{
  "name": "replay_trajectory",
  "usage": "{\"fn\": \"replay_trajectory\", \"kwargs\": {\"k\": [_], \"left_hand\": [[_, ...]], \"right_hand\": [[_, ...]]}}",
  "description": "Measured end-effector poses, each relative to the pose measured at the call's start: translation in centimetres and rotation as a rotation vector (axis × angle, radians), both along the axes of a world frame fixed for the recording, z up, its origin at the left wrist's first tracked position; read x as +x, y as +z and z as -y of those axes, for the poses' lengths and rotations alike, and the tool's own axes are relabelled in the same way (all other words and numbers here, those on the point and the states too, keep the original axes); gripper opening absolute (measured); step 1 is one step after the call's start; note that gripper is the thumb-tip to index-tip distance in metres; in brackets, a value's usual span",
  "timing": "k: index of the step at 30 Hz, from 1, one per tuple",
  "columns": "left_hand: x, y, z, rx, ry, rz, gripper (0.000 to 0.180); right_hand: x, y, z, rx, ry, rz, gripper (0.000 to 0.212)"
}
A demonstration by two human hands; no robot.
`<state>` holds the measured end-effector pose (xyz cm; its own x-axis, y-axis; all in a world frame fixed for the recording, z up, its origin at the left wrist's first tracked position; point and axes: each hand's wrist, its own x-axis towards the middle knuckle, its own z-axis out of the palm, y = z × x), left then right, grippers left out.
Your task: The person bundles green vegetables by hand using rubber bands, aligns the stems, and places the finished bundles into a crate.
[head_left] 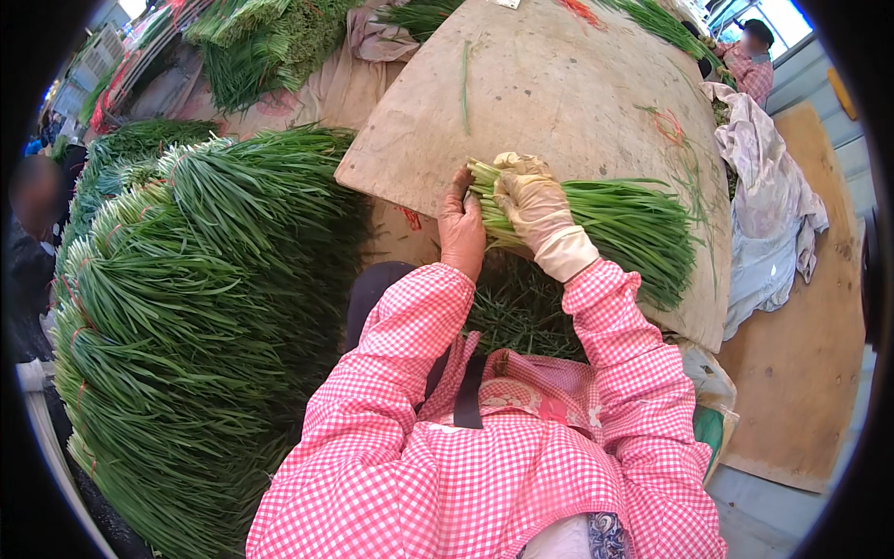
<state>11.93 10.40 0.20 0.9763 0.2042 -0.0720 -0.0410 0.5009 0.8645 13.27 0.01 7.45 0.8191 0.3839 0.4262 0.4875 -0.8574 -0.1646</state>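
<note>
A bundle of garlic chives [638,233] lies across the near edge of the wooden board, pale cut ends toward the left and green leaves fanning right. My right hand [540,210], in a dirty cream glove, is wrapped around the stems close to the cut ends. At those ends my bare left hand [462,228] stands with its fingers stretched up and its inner side touching the stems. Part of its fingers is hidden from view. Both forearms wear pink checked sleeves.
A tall stack of tied chive bundles [186,307] rises on my left. Loose leaves and red ties [669,126] lie on the wooden board [559,84]. Crumpled cloth [764,205] hangs at its right edge. A person [750,61] is at the far right, another at the left rim.
</note>
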Motion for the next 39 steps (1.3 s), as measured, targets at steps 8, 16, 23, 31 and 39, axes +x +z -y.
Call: {"fn": "replay_trajectory", "kwargs": {"k": [8,16,23,31,39], "left_hand": [[0.1,-1.3,0.1,0.045,-0.019,0.075,0.040],[-0.3,-0.5,-0.4,-0.084,-0.091,0.105,0.047],[-0.9,0.6,-0.2,-0.109,-0.118,-0.001,0.045],[0.7,0.6,-0.6,0.069,-0.133,0.020,0.025],[1.5,-1.3,0.4,0.281,-0.231,0.130,0.024]], "right_hand": [[0.3,-1.5,-1.5,0.009,-0.043,-0.084,0.017],[-0.2,-1.1,0.4,0.551,-0.007,-0.312,0.024],[0.3,-2.2,0.3,-0.112,-0.120,-0.213,0.021],[-0.6,-0.8,0.4,-0.176,-0.097,-0.304,0.024],[-4.3,-0.4,7.8,-0.297,-0.213,-0.062,0.048]]}}
